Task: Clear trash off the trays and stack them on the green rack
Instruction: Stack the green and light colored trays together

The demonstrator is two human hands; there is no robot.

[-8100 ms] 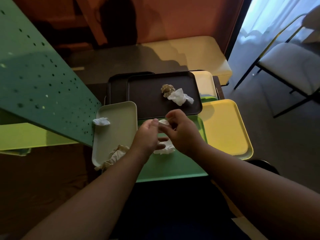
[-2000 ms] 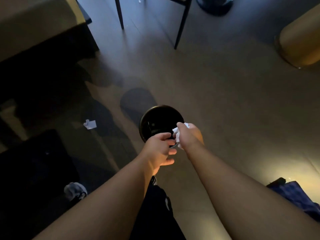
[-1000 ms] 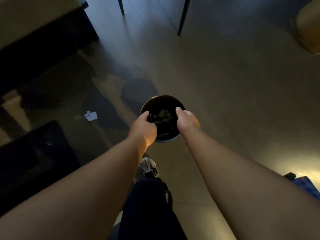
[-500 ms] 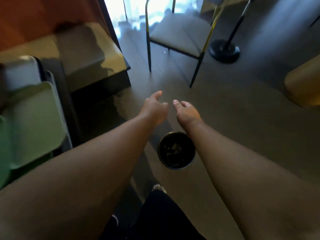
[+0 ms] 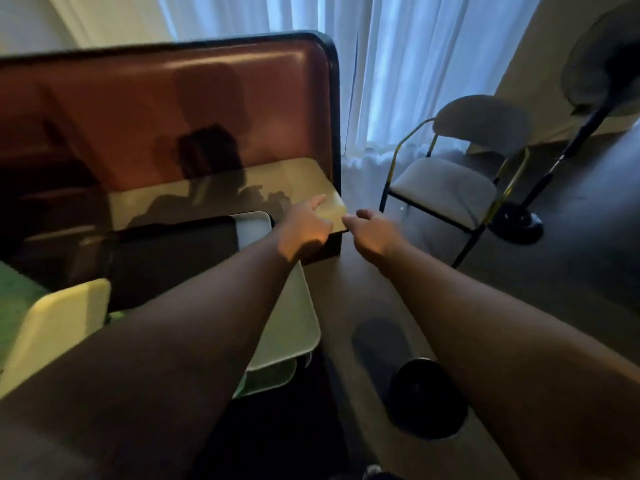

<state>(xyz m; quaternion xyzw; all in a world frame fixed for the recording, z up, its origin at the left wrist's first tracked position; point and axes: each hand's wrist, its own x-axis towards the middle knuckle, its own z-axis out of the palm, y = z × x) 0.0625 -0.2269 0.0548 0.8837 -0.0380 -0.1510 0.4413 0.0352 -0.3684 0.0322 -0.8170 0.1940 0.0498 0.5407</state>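
Both my hands hang in the air, empty, with the fingers loosely apart. My left hand is over the right end of the tray table, my right hand just past its edge above the floor. Under my left forearm lie the trays: a dark brown tray, a pale tray behind it, a yellow tray at the right edge, a cream tray at the left and a green tray underneath. No trash shows on the visible tray surfaces. The black trash bin stands on the floor below my right forearm.
A brown padded bench back with a cream seat sits behind the table. A grey chair and a black floor-stand base stand to the right, before white curtains. A green surface shows at far left.
The view has swung up and left from the bin to the tray table. Both hands rose away from the bin, empty after dropping the crumpled napkins.
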